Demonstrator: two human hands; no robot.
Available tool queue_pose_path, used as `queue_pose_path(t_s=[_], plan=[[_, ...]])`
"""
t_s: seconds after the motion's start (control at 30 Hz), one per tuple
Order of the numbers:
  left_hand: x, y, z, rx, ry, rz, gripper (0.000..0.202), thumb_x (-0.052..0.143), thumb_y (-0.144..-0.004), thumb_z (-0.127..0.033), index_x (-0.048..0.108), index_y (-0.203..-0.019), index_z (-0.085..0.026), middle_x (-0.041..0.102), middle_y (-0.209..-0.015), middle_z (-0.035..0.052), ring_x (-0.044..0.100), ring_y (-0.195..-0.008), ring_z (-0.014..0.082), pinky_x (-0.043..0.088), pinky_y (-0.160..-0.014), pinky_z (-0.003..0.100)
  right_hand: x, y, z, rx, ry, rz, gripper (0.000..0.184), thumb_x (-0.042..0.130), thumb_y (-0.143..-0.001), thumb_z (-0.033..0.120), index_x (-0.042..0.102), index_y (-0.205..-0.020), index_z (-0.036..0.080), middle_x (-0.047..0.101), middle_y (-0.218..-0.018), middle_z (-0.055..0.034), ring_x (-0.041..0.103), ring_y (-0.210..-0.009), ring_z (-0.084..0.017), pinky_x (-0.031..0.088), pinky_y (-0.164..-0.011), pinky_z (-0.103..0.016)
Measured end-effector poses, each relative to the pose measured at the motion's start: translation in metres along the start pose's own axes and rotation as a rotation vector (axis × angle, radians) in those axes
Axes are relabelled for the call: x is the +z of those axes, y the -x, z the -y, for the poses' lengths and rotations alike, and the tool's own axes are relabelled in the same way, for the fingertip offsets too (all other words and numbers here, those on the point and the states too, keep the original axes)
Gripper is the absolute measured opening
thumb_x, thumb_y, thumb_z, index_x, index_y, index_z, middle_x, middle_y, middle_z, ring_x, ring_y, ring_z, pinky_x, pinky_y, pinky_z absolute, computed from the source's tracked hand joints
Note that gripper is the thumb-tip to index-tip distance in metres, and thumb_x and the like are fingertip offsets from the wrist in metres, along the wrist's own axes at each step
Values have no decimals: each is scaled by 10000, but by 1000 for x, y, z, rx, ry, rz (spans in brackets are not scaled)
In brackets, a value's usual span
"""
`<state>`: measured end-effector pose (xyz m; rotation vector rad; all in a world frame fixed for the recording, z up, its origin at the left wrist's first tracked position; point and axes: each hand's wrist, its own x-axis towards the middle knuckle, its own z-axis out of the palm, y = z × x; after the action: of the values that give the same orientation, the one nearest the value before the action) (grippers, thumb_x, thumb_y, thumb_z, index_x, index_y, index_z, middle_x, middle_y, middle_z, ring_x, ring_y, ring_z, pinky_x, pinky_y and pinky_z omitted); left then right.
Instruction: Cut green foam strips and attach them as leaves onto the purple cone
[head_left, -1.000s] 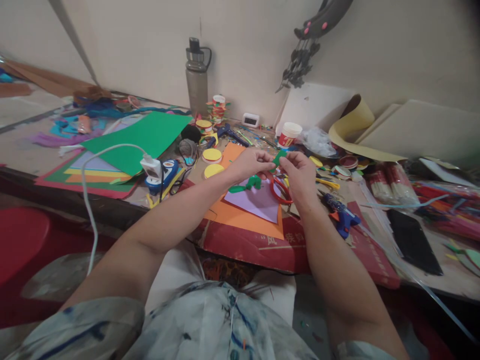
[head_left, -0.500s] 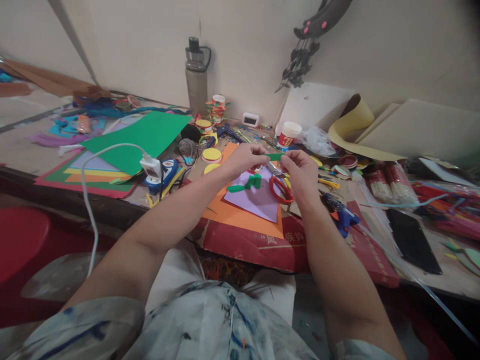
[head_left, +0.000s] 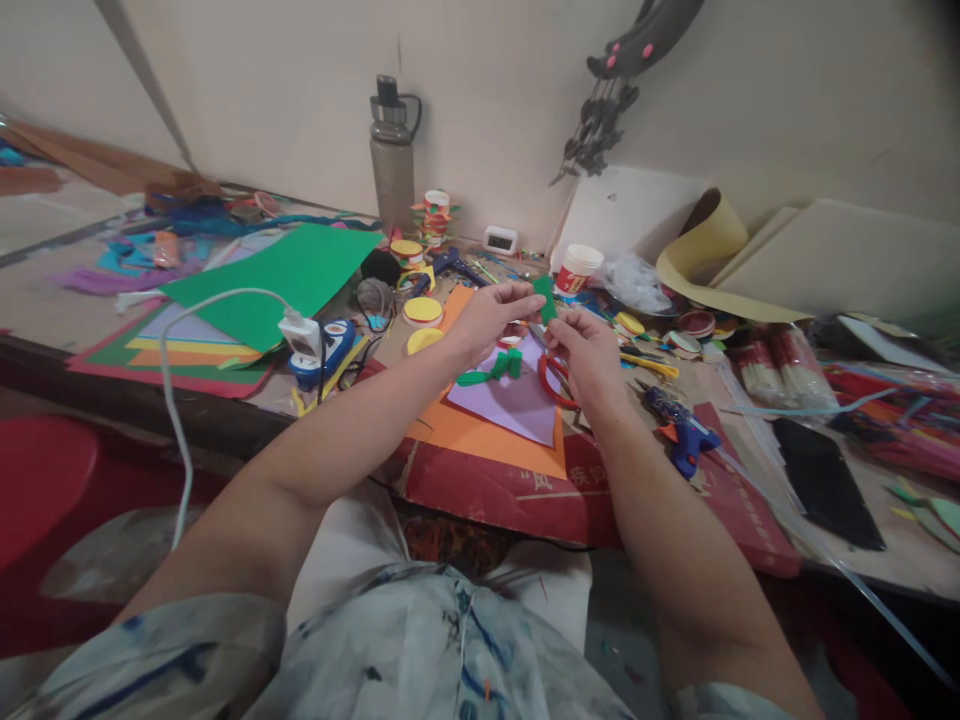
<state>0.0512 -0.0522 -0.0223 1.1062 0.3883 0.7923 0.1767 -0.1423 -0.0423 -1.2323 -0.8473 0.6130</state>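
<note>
My left hand (head_left: 491,318) and my right hand (head_left: 585,352) meet over the table, and both pinch a small green paper strip (head_left: 544,298) that stands nearly upright between the fingertips. Below them a purple sheet (head_left: 517,402) lies on an orange sheet (head_left: 472,432), with folded green paper bits (head_left: 495,368) on it. Red-handled scissors (head_left: 553,382) lie under my right hand.
A blue glue gun (head_left: 679,430) lies right of my right hand, a black phone (head_left: 825,482) farther right. A white charger with cable (head_left: 300,335), green card (head_left: 289,275), yellow tape rolls (head_left: 424,312), a grey bottle (head_left: 392,160) and a paper cup (head_left: 576,270) fill the cluttered table.
The green strip was turned from lying level between my fingertips to standing nearly upright, and my right hand shifted a little left and down toward my left hand.
</note>
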Motion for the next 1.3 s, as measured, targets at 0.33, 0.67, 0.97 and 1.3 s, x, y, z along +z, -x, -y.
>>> queue_pose_path(t_s=[0.33, 0.67, 0.97, 1.3], plan=[[-1, -2, 10, 51, -68, -60, 276, 917, -739, -269, 677, -778, -138, 660, -666, -29, 600, -579, 50, 438, -553, 182, 0, 1, -4, -26, 16, 15, 262, 789, -675, 391, 601, -688, 209, 610, -636, 19, 488, -569, -97, 384, -550, -238], [2, 3, 8, 130, -182, -136, 208, 878, -768, -231, 695, -762, -131, 679, -644, -27, 577, -531, 45, 469, -554, 191, -3, -3, -11, 10, 47, 93, 371, 840, -657, 487, 600, -750, 221, 564, -634, 37, 469, -567, -99, 367, -529, -243], [7, 4, 6, 64, -81, -151, 331, 959, -694, -281, 681, -764, -118, 692, -658, -14, 651, -592, 68, 552, -650, 221, -1, -3, -9, 80, -88, 90, 418, 912, -598, 440, 589, -732, 211, 563, -626, 46, 474, -556, -77, 384, -513, -210], [8, 5, 5, 21, -59, -151, 307, 939, -737, -256, 666, -753, -117, 689, -655, -11, 644, -581, 60, 548, -655, 213, -3, -4, -12, 36, 14, 125, 439, 851, -666, 513, 537, -789, 231, 544, -655, 50, 484, -563, -91, 414, -538, -243]])
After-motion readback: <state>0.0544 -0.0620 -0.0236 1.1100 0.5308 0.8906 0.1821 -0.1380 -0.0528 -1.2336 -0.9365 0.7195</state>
